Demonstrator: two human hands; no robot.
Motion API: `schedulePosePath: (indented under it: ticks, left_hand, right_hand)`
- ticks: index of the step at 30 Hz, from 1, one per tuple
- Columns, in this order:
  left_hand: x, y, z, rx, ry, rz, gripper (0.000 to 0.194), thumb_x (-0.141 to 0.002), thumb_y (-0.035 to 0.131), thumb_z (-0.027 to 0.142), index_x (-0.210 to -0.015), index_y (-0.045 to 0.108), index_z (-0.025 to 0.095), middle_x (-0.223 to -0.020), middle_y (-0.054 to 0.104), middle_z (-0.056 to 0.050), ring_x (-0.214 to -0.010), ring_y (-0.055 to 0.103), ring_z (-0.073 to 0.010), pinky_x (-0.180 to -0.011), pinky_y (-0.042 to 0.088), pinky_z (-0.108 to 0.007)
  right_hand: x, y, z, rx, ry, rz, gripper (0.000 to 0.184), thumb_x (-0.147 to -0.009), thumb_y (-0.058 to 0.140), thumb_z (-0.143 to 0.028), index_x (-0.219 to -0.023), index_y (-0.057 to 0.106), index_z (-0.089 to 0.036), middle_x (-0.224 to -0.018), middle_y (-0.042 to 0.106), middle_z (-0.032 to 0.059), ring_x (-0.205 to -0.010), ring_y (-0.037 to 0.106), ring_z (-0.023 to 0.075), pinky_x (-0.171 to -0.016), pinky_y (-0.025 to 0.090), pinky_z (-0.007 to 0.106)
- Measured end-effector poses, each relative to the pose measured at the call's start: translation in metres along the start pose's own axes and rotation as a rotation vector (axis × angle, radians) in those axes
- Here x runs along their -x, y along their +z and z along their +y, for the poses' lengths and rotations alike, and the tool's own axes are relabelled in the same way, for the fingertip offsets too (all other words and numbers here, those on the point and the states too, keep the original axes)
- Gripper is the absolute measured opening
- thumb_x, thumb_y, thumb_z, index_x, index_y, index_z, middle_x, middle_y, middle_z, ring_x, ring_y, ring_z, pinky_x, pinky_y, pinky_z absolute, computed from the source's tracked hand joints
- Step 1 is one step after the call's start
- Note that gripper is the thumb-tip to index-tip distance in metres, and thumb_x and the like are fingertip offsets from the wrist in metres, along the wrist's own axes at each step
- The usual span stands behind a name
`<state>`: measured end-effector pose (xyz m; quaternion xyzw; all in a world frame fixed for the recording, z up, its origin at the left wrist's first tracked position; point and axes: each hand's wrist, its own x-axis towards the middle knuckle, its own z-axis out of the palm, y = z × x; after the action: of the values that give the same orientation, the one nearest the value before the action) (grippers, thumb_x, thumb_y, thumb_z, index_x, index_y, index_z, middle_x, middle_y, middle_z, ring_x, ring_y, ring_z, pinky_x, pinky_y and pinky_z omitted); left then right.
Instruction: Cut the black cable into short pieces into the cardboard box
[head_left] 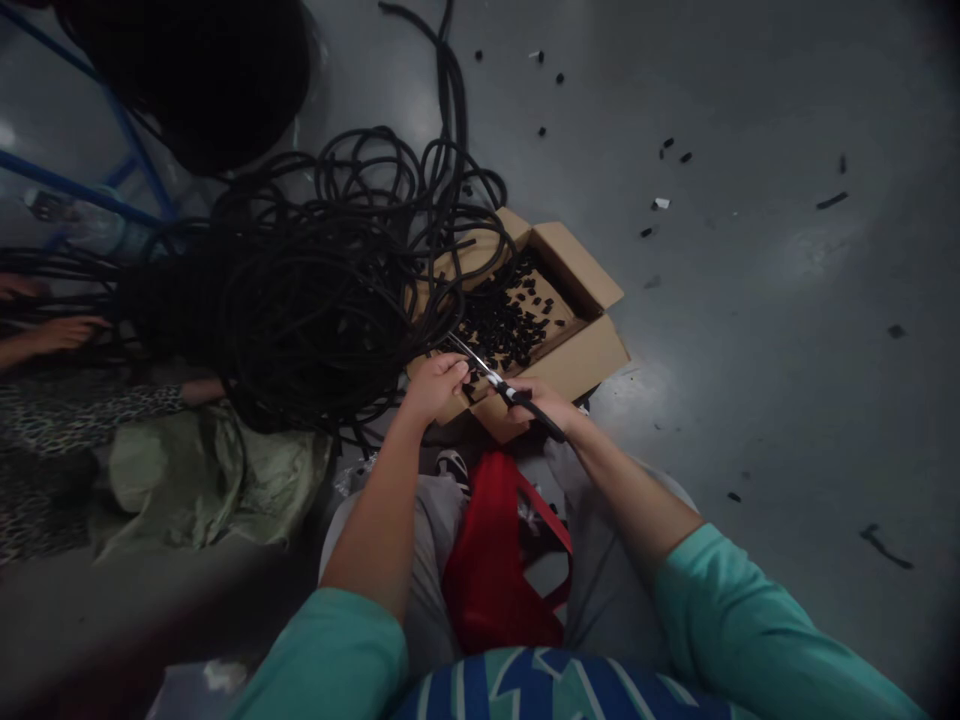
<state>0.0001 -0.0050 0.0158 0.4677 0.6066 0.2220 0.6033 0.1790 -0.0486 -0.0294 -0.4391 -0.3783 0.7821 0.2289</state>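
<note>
My right hand (541,405) is closed on the black handles of a pair of scissors (491,378), whose blades point up and left over an open cardboard box (592,350). My left hand (435,385) is pinched on a strand of black rubber tubing right at the blades. The box holds several short black cut pieces (510,320). A big tangle of black tubing (330,280) lies on the floor to the left of the box and partly over its flap.
Another person's hands (64,332) and patterned clothing are at the far left by the tubing. A pale green sack (202,480) lies beside my knees, a red bag (495,560) between them. Black offcuts (679,157) dot the grey floor at right. A blue frame (90,185) stands upper left.
</note>
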Motion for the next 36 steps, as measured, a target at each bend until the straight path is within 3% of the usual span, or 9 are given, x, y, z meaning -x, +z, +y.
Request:
schedulePosePath:
  ticks: [4,9,14,25,32,36]
  left_hand:
    - [0.0,0.001,-0.004,0.053,-0.039,-0.02,0.017,-0.071,0.054,0.025,-0.057,0.056,0.014,-0.049,0.048,0.003,-0.04,0.035,-0.0049,-0.043,0.025,-0.02]
    - [0.002,0.007,-0.008,0.085,-0.08,-0.055,0.019,-0.07,0.057,0.027,-0.057,0.054,0.013,-0.047,0.046,0.003,-0.041,0.034,-0.004,-0.041,0.024,-0.018]
    - [0.005,0.01,0.002,0.219,-0.184,-0.064,0.021,-0.07,0.058,0.029,-0.06,0.053,0.012,-0.047,0.047,0.002,-0.039,0.033,-0.0029,-0.039,0.022,-0.017]
    - [0.005,0.006,0.005,0.306,-0.189,-0.143,0.027,-0.065,0.063,0.036,-0.059,0.053,0.011,-0.047,0.044,0.001,-0.036,0.029,-0.0016,-0.035,0.013,-0.018]
    - [0.005,0.003,0.003,0.19,-0.164,-0.131,0.03,-0.065,0.06,0.039,-0.059,0.049,0.012,-0.048,0.044,0.003,-0.039,0.03,-0.0016,-0.036,0.016,-0.017]
    - [0.004,0.0,0.003,0.167,-0.138,-0.07,0.03,-0.065,0.059,0.04,-0.06,0.048,0.013,-0.05,0.043,0.004,-0.039,0.029,-0.0013,-0.037,0.018,-0.016]
  right_hand:
    - [0.001,0.0,0.002,-0.077,0.053,-0.097,0.048,-0.052,0.057,-0.021,-0.1,0.057,-0.014,-0.05,0.046,-0.0078,-0.042,0.04,0.007,-0.043,0.029,0.019]
    - [0.002,0.003,-0.005,-0.015,-0.061,-0.048,0.047,-0.049,0.061,-0.019,-0.096,0.059,-0.016,-0.065,0.052,-0.004,-0.061,0.046,0.01,-0.056,0.036,0.022]
    - [0.0,0.002,-0.009,0.034,-0.11,-0.038,0.045,-0.049,0.06,-0.018,-0.094,0.062,-0.015,-0.069,0.052,-0.0027,-0.065,0.045,0.0109,-0.063,0.036,0.024]
    - [0.002,0.0,-0.005,-0.081,-0.015,-0.113,0.053,-0.05,0.061,-0.02,-0.102,0.058,-0.014,-0.055,0.044,-0.0075,-0.048,0.037,0.0064,-0.046,0.027,0.019]
    - [0.001,-0.005,-0.001,-0.103,-0.07,-0.18,0.058,-0.051,0.062,-0.019,-0.108,0.056,-0.015,-0.078,0.058,-0.0015,-0.072,0.051,0.0124,-0.07,0.039,0.025]
    - [0.001,-0.005,0.0,-0.064,-0.051,-0.143,0.062,-0.051,0.062,-0.018,-0.112,0.055,-0.016,-0.078,0.058,-0.0013,-0.073,0.051,0.0137,-0.072,0.039,0.027]
